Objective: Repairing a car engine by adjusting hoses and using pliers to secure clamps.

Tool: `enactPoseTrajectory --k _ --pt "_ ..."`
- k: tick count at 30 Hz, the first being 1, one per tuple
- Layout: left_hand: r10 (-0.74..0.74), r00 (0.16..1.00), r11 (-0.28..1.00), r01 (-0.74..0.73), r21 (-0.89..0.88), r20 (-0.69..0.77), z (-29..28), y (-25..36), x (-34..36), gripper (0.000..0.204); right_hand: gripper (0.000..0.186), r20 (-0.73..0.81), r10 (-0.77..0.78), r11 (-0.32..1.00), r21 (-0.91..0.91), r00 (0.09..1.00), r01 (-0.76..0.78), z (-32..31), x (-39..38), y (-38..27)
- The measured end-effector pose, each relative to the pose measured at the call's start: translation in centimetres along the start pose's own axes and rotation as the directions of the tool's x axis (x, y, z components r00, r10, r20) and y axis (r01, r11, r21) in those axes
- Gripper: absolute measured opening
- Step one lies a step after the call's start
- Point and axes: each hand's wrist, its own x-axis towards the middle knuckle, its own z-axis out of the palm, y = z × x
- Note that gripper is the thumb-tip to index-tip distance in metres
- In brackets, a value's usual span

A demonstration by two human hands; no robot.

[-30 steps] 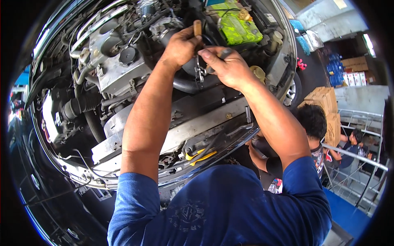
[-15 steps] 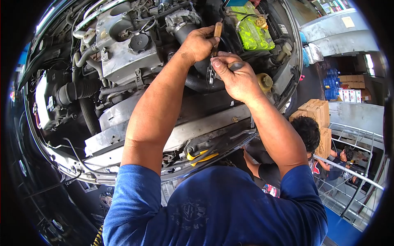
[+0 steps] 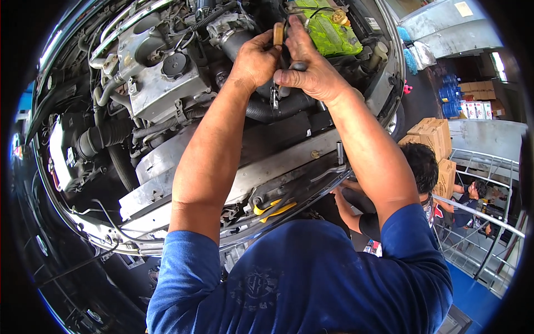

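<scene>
My left hand (image 3: 255,62) is closed round a tool with a tan, wood-coloured handle (image 3: 278,34), whose top sticks up past my fingers. Beside it my right hand (image 3: 311,72) has its fingers stretched out and its thumb pointing left. Between that thumb and forefinger shows the rounded grey end of a dark handle (image 3: 300,66); the rest of it is hidden. A shiny metal tool part (image 3: 275,97) hangs just below my hands, above a thick black hose (image 3: 283,109). What the tools bear on cannot be seen.
The engine cover (image 3: 169,92) lies left, a bright green battery (image 3: 328,30) at the far right. Along the front crossmember (image 3: 289,167) are a yellow-handled tool (image 3: 275,210) and an upright metal socket tool (image 3: 340,153). A co-worker (image 3: 420,167) is close on my right, near cardboard boxes (image 3: 431,136).
My right hand has loosened from a curled grip to stretched fingers. My left hand keeps hold of the tan handle. The whole view has shifted slightly.
</scene>
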Motion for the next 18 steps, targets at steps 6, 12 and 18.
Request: enactPoseTrajectory --k 6,12,18 --pt "0.135 0.988 0.987 -0.128 0.096 -0.074 0.7 -1.2 -0.1 0.055 0.153 -0.030 -0.073 0.994 0.083 0.997 0.075 0.4 1.5 1.8" --pt "0.093 0.986 0.995 -0.095 -0.007 -0.137 1.0 -0.9 -0.6 0.048 0.147 -0.078 -0.032 0.994 0.102 0.996 0.040 0.5 1.8 1.5" --pt "0.221 0.962 0.975 -0.220 0.020 -0.158 1.1 -0.9 -0.9 0.044 0.136 -0.110 0.017 0.984 0.176 0.994 0.003 0.0 2.3 2.4"
